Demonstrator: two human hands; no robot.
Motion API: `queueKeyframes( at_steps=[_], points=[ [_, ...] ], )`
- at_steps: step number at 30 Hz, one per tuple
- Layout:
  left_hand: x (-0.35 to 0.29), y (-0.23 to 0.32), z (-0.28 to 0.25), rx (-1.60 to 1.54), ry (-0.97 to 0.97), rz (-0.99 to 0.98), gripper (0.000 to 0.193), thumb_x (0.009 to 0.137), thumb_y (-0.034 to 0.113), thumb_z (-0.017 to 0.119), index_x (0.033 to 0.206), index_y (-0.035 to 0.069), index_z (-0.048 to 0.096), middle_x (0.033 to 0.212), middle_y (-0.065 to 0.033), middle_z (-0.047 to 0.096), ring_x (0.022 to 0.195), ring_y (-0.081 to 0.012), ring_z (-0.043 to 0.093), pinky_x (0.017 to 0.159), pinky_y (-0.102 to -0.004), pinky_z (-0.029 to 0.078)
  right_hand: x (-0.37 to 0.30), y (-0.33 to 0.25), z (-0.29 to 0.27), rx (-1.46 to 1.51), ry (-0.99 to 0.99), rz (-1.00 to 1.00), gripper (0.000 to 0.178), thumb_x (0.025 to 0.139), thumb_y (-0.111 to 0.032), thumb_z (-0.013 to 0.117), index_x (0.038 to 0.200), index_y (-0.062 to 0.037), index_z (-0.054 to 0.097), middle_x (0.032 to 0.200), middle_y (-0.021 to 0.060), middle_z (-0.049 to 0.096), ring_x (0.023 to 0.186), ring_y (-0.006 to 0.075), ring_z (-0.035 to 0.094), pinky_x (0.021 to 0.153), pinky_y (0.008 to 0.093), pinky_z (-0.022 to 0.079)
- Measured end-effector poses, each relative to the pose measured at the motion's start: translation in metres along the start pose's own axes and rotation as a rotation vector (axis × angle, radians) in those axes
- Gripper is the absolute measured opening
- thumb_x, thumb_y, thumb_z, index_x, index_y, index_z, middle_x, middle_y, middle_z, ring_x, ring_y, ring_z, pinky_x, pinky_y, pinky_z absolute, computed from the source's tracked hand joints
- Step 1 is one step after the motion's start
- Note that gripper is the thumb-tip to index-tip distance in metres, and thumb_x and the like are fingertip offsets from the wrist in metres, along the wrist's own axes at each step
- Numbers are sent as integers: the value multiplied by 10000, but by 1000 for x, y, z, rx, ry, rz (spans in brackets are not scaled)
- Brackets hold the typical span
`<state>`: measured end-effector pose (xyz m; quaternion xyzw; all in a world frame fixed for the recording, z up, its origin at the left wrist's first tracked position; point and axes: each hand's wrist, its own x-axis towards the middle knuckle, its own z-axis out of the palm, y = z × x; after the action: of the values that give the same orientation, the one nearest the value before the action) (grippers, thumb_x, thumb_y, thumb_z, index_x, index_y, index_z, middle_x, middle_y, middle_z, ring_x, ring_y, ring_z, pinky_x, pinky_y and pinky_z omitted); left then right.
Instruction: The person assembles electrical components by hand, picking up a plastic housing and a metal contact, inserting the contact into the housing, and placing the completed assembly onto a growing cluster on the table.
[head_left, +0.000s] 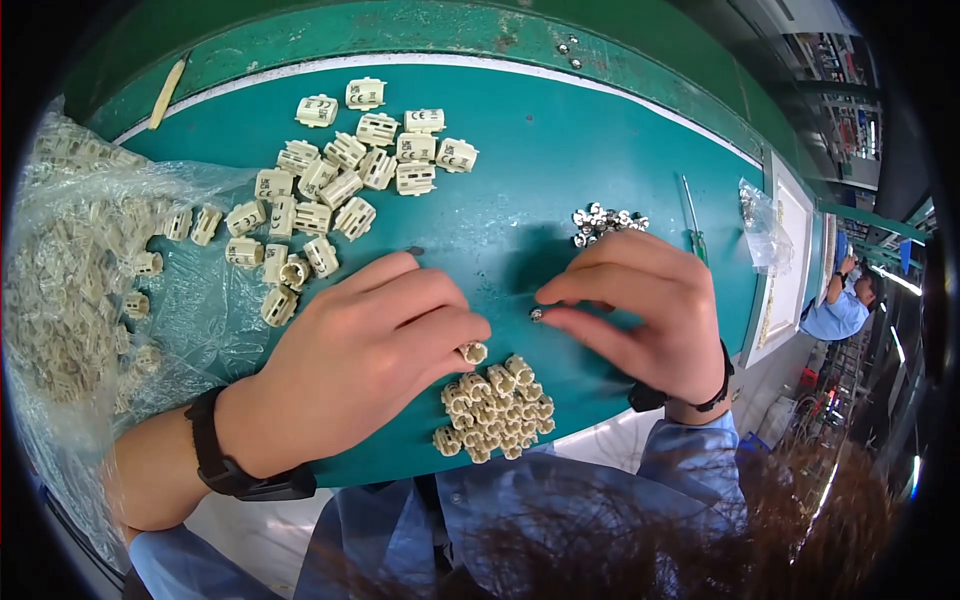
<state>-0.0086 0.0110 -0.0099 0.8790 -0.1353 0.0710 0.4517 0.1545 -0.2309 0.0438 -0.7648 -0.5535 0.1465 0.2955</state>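
Observation:
My left hand (370,345) is closed on a small cream plastic sleeve (473,352), its hollow end showing past the fingertips. Facing it, my right hand (645,310) pinches a tiny shiny metal piece (536,314) at the tip of the thumb; a short gap lies between the two parts. Just below, close to my body, many sleeves stand on end in a tight cluster (500,415). Loose printed cream sleeves (340,188) lie scattered beyond my left hand. Beyond my right hand is a small heap of metal pieces (605,222), partly hidden by its knuckles.
A clear plastic bag (210,310) full of sleeves covers the left side of the green mat (480,130). A screwdriver (694,225) and a small clear bag (765,230) lie at the right. A wooden-handled tool (168,92) rests far left. Another person (840,308) sits in the right background.

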Motion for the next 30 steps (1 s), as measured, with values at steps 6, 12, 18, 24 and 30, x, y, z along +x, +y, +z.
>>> queueKeyframes(
  at_steps=[6, 12, 18, 24, 30],
  points=[
    [-3, -1, -5, 61, -98, 76, 367, 811, 29, 920, 1167, 104, 872, 1086, -15, 779, 892, -240, 690, 778, -364, 619, -4, 7, 2, -24, -121, 43, 217, 845, -82, 957, 1040, -83, 862, 973, 59, 779, 868, 289, 748, 753, 410, 596],
    [0, 15, -10, 180, -37, 81, 351, 838, 21, 895, 1180, 91, 854, 1102, -39, 769, 912, -254, 692, 764, -374, 600, -13, 9, 7, 3, -48, -23, 203, 854, -92, 953, 1027, -93, 847, 957, 62, 765, 859, 297, 747, 757, 413, 599],
    [14, 24, -34, 798, 146, -89, 415, 853, 53, 900, 1256, 97, 811, 1153, -59, 741, 975, -276, 684, 796, -398, 585, -16, 8, 3, -34, -77, 80, 175, 870, -101, 950, 1001, -94, 835, 932, 62, 750, 816, 279, 738, 715, 406, 594],
    [10, 12, -34, 932, 193, -67, 376, 823, 104, 858, 1188, 130, 771, 1137, -10, 676, 1000, -246, 647, 805, -400, 563, -15, 10, 9, -50, -37, 19, 170, 877, -92, 950, 995, -80, 829, 925, 57, 752, 802, 256, 740, 699, 400, 591],
    [7, 7, -32, 882, 185, -27, 388, 841, 62, 906, 1213, 98, 802, 1151, -45, 728, 998, -285, 676, 803, -409, 585, -12, 3, 12, -39, -57, 57, 169, 881, -51, 940, 1015, -67, 839, 925, 58, 759, 813, 248, 747, 703, 395, 592]
  ],
)
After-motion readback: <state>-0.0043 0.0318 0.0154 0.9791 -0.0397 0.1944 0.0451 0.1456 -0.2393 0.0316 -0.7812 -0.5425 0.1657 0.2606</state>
